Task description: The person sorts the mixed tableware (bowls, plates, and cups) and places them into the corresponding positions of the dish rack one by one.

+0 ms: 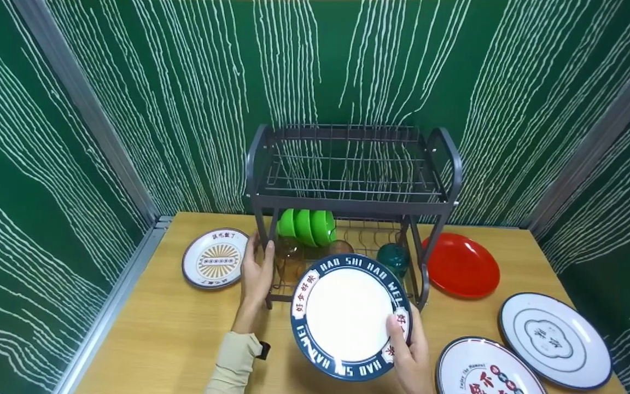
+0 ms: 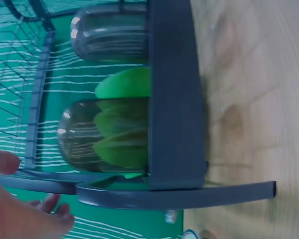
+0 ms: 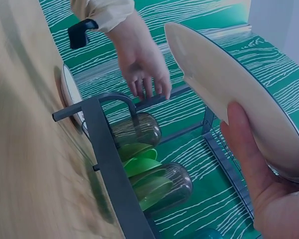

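Note:
My right hand [image 1: 410,350] grips the right edge of a white plate [image 1: 350,314] with a dark blue lettered rim, thumb on its face. The plate is tilted up in front of a dark two-tier dish rack [image 1: 353,207]; its pale underside shows in the right wrist view. My left hand [image 1: 257,273] holds the rack's left post, thumb on one side and fingers on the other. On the lower tier are several green bowls [image 1: 307,227], a brown glass [image 1: 290,257], another brown glass [image 3: 177,181] and a teal glass [image 1: 393,257].
A white plate with a sunburst pattern [image 1: 216,258] lies left of the rack. To the right lie a red plate [image 1: 461,265], a white plate with grey lines [image 1: 555,339] and a white plate with red print [image 1: 484,369]. Green walls [image 1: 369,65] enclose the wooden table [image 1: 145,334].

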{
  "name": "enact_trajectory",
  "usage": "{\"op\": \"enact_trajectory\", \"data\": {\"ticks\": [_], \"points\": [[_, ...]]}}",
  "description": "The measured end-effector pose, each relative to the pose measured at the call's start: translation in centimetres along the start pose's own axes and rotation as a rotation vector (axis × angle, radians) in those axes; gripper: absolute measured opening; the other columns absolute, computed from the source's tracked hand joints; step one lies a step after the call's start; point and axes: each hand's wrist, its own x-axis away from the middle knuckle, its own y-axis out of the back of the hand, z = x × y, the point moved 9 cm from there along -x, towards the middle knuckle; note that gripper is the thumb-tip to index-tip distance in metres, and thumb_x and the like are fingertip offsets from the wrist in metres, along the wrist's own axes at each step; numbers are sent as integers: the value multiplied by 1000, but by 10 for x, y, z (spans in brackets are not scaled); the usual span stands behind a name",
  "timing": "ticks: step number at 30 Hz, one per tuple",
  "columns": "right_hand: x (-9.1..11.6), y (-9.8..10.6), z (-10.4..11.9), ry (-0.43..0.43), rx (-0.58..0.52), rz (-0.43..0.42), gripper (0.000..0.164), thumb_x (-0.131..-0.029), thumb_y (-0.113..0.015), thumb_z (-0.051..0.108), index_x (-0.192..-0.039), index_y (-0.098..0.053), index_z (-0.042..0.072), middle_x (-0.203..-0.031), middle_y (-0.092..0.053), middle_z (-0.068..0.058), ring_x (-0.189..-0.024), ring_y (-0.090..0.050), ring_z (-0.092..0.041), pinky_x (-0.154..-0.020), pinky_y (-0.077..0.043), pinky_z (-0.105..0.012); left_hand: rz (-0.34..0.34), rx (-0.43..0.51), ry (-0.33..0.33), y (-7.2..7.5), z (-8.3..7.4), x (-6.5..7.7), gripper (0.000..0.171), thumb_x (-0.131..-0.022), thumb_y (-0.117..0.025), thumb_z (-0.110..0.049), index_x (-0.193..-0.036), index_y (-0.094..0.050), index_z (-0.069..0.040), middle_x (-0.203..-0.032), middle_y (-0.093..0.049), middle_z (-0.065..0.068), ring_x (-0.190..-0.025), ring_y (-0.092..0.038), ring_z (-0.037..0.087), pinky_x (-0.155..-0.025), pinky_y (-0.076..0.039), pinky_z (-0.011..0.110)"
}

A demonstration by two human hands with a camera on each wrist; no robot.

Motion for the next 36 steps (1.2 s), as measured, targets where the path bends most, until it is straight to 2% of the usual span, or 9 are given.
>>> {"op": "enact_trajectory", "data": {"ticks": [4, 8, 11, 14, 18, 23, 26, 32, 36], "points": [[0, 2, -1, -29, 4, -10, 40, -99, -49, 31, -136, -40, 21, -108, -57, -10, -81, -60, -24, -69, -52, -28, 11, 32, -41, -5, 6, -7, 30, -98, -52, -11, -124, -51, 5, -116, -56, 23, -115, -52, 34, -103, -38, 44], [1, 3, -3, -66, -3, -12, 40, -98, -50, 36, -135, -40, 26, -112, -57, -5, -86, -58, -24, -71, -52, -28, 16, 29, -64, -9, 15, -12, 24, -99, -48, -13, -116, -52, 4, -104, -56, 24, -103, -55, 32, -93, -44, 42], [2, 2, -2, -64, -20, -8, 39, -97, -51, 36, -134, -41, 27, -114, -56, -4, -87, -58, -25, -72, -52, -29, 30, 32, -75, -12, 20, -15, 22, -101, -46, -15, -113, -52, 3, -99, -54, 29, -94, -53, 37, -82, -44, 38], [2, 1, 1, -37, -34, -11, 37, -97, -52, 33, -133, -42, 26, -111, -57, -5, -84, -58, -26, -70, -53, -30, 41, 37, -91, -16, 24, -17, 21, -102, -43, -17, -111, -51, 1, -93, -51, 29, -85, -49, 40, -73, -41, 34], [2, 2, 11, 17, -20, -21, 35, -99, -50, 29, -133, -43, 23, -106, -59, -7, -80, -60, -25, -67, -53, -30, 46, 32, -127, -18, 27, -19, 25, -103, -40, -17, -107, -48, 6, -85, -47, 21, -74, -45, 33, -65, -39, 32], [-1, 6, 25, 29, 23, -17, 36, -99, -49, 31, -133, -41, 23, -100, -61, -8, -77, -61, -24, -66, -53, -29, 23, -14, -145, -20, 55, -26, 30, -103, -37, -26, -105, -49, 1, -84, -46, 13, -72, -43, 22, -64, -37, 33], [-3, 10, 39, 94, 4, -13, 36, -100, -49, 25, -134, -41, 18, -101, -61, -10, -78, -61, -24, -67, -53, -28, -10, -45, -158, -20, 66, -29, 28, -103, -37, -28, -101, -49, -3, -82, -46, 8, -71, -43, 19, -64, -37, 32], [-11, 19, 76, 277, -60, 23, 38, -100, -45, 11, -138, -39, 10, -114, -55, -14, -85, -59, -26, -72, -53, -29, -45, -45, -180, -20, 65, -28, 23, -103, -38, -24, -97, -50, -5, -81, -46, 6, -70, -44, 18, -62, -38, 31], [-19, 30, 107, 374, -95, 3, 40, -99, -46, 6, -139, -38, 8, -117, -54, -16, -87, -60, -26, -73, -55, -30, -64, -59, -200, -18, 62, -28, 22, -103, -40, -23, -95, -50, -5, -78, -46, 5, -67, -44, 17, -59, -37, 30]]}}
